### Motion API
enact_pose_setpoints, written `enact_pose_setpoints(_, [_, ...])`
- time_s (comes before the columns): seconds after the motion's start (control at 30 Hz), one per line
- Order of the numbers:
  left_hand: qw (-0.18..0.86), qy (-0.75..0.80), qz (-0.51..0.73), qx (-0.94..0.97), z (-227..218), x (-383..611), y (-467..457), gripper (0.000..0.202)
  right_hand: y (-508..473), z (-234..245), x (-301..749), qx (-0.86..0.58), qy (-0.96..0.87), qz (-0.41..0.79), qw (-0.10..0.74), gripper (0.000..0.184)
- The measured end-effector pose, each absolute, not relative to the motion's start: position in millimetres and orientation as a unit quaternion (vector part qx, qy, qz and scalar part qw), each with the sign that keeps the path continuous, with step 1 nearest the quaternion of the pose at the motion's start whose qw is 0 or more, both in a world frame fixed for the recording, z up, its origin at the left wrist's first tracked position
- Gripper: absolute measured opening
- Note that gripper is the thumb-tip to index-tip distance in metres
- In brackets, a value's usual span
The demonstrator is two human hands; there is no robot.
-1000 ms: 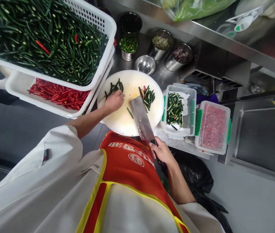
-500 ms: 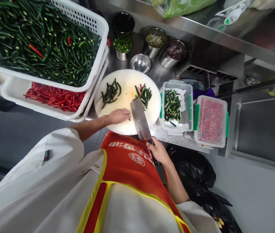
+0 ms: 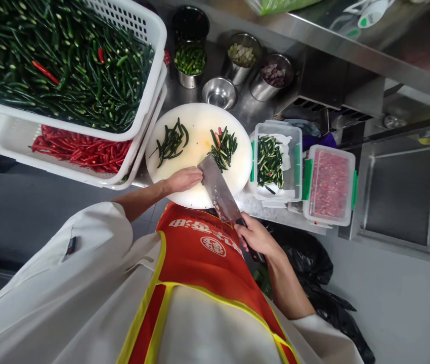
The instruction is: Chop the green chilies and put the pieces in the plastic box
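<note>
gripping broad steel cleaver (image 3: pixel 218 188), round white board (image 3: pixel 200 199)

Bright, even light falls from overhead, so shadows are soft. The left hand (image 3: pixel 182 179) throws only a faint one on the round white plastic cutting board (image 3: pixel 200 136), which is close to washed out. The broad steel cleaver (image 3: pixel 218 189) shows a dull grey sheen, and the long stainless-steel shelf (image 3: pixel 336 48) carries pale streaks of glare. The middle is sharp. The wide lens bends straight lines near the edges, bowing the white slotted plastic basket (image 3: pixel 150 65), and the corners turn soft.
</note>
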State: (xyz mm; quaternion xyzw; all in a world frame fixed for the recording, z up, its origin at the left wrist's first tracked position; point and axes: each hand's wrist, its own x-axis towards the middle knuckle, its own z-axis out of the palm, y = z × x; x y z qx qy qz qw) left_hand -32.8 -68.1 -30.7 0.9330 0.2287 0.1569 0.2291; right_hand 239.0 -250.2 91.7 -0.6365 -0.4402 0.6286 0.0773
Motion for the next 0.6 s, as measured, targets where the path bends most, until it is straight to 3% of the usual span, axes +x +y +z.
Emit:
enact_pose_setpoints(0.2, [0.224,0.208,0.162,0.938,-31,-30,-68,0.030,-219,56,195,-0.652,-0.455,0.585,0.161,0.014])
enact_pose_setpoints(0.3, [0.201,0.274,0.151,0.928,-21,-35,-66,0.031,-221,51,198,-0.660,-0.441,0.578,0.190,0.016])
enact_pose_setpoints(0.47, [0.120,0.555,0.124,0.814,-1,-60,-52,0.026,-244,70,233,-0.638,-0.477,0.589,0.136,0.015])
enact_pose_setpoints(0.6, [0.130,0.580,0.035,0.803,6,-71,-50,0.028,-250,73,250,-0.616,-0.474,0.624,0.079,0.015])
